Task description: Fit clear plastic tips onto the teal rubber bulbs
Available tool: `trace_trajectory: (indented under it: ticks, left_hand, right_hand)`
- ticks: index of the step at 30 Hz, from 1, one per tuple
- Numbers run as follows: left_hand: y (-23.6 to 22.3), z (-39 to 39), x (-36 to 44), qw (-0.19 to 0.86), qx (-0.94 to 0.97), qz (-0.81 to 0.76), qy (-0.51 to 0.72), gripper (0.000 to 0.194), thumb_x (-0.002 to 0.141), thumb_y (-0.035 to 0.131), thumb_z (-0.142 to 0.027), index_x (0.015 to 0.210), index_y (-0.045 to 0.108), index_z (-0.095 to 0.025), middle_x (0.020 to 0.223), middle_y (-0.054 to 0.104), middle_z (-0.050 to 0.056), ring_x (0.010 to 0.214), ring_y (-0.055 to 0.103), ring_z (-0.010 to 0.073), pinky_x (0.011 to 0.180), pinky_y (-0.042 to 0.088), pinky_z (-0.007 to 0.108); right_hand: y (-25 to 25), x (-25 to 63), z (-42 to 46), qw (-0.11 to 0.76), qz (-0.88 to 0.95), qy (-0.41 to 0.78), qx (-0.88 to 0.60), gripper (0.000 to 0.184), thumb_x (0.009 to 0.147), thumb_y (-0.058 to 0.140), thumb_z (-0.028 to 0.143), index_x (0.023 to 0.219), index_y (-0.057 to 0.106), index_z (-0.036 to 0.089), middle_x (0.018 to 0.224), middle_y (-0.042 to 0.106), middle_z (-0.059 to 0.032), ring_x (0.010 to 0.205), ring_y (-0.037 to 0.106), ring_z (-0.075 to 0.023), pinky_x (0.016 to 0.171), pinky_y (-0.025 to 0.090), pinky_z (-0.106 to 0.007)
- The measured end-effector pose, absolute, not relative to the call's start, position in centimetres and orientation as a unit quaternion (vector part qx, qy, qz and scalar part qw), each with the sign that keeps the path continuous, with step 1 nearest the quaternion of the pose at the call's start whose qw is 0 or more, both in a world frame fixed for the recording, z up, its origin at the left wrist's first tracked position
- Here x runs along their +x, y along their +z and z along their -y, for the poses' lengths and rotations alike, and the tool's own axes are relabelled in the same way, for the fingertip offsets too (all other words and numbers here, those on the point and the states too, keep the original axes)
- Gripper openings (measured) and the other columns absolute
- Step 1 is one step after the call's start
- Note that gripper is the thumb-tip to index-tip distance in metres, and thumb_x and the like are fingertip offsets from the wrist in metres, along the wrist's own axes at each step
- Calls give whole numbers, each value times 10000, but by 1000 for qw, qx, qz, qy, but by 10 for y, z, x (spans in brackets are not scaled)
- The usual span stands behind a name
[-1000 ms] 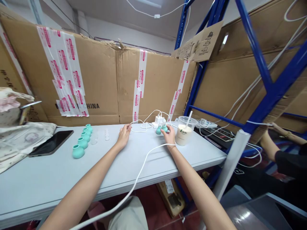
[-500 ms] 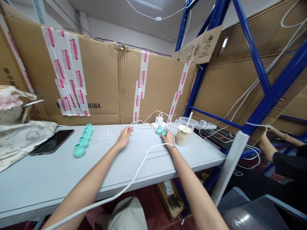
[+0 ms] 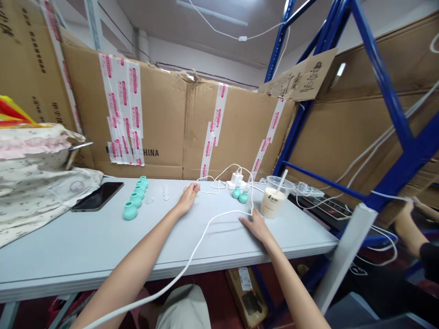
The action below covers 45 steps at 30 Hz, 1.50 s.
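My left hand [image 3: 188,197] lies flat on the white table [image 3: 85,251], fingers stretched out, holding nothing. My right hand [image 3: 254,225] rests open on the table near the front edge, beside a white cable [image 3: 206,228] that runs toward me. Two small teal devices [image 3: 240,195] stand beyond it, plugged by cables into a white charger [image 3: 236,179]. A row of several teal devices [image 3: 134,202] stands to the left of my left hand.
A plastic cup with a straw [image 3: 275,198] stands right of my right hand. A dark phone [image 3: 98,196] and floral cloth [image 3: 30,183] lie at the left. Cardboard walls [image 3: 178,128] back the table. Blue racking [image 3: 387,123] stands right, with another person's arm [image 3: 411,228].
My right hand has let go of the two teal devices and drawn back toward me to lie on the table. The view has shifted left. My left hand stayed put.
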<state>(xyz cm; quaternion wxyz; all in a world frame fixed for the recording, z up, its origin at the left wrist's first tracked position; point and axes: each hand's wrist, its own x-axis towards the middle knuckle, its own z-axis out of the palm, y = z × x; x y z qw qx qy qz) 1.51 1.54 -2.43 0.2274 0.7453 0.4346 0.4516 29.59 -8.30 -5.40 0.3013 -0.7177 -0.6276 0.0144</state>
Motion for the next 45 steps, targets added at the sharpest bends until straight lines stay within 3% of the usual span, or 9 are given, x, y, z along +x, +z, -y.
trace_trajectory:
  ticks: [3,8,14,18,21,25,33,39,45]
  left_hand:
    - [-20,-12,16,217,751,-426,457,420,897,242,-473,1057,505,-188,1062,580,65,1063,450,195,952,328,359]
    - [2,0,13,136,744,-403,515,353,899,307,-428,999,541,-184,1015,591,54,1001,473,182,909,349,324]
    - [47,8,-16,6,688,-424,588,349,912,288,-373,899,581,-183,919,603,51,912,495,180,844,369,317]
    - [74,11,-58,-79,711,-438,544,312,890,346,-385,903,584,-183,939,601,49,948,483,193,877,352,332]
    - [81,16,-89,-102,712,-463,518,314,886,348,-384,884,588,-182,936,603,50,944,485,199,878,350,340]
    - [67,20,-108,-94,685,-496,526,313,880,348,-380,868,589,-181,910,604,52,919,492,203,862,360,340]
    - [42,6,-108,-53,711,-503,488,246,843,409,-361,882,588,-196,946,604,54,945,495,210,871,370,353]
    - [52,-9,-110,97,778,-458,419,296,688,619,-399,906,626,-197,917,636,43,813,569,178,677,432,269]
    - [43,-20,-99,146,674,-447,569,327,636,660,-398,836,672,-139,674,627,33,597,518,124,566,397,231]
  right_hand:
    - [-56,275,135,242,668,33,-703,503,829,402,374,1224,481,73,1361,341,-221,1298,263,-310,1049,169,-511]
    - [-30,204,164,250,801,112,-532,373,861,399,325,1198,522,221,1358,397,-79,1269,336,-191,1062,206,-392]
    - [0,117,85,255,817,57,-515,246,847,468,215,1050,602,254,1068,609,-43,1016,521,-199,870,295,-387]
    - [11,76,30,281,851,-20,-444,356,820,549,318,1174,522,283,1023,601,-47,973,516,-186,796,270,-329]
    - [9,58,4,238,863,-65,-441,234,802,574,332,1022,629,274,1012,596,-55,973,496,-206,781,243,-332]
    - [0,49,-17,228,863,-67,-445,216,778,609,313,976,629,230,979,620,-53,959,495,-196,787,226,-329]
    - [2,47,-33,277,843,50,-458,45,736,625,232,765,619,198,792,673,7,805,585,-150,812,289,-317]
    - [23,54,-43,515,685,351,-377,193,670,641,312,821,661,194,843,685,-28,787,608,-153,723,435,-271]
    - [37,49,-49,561,610,467,-310,276,612,671,359,805,687,163,828,683,-48,752,592,-155,704,448,-279]
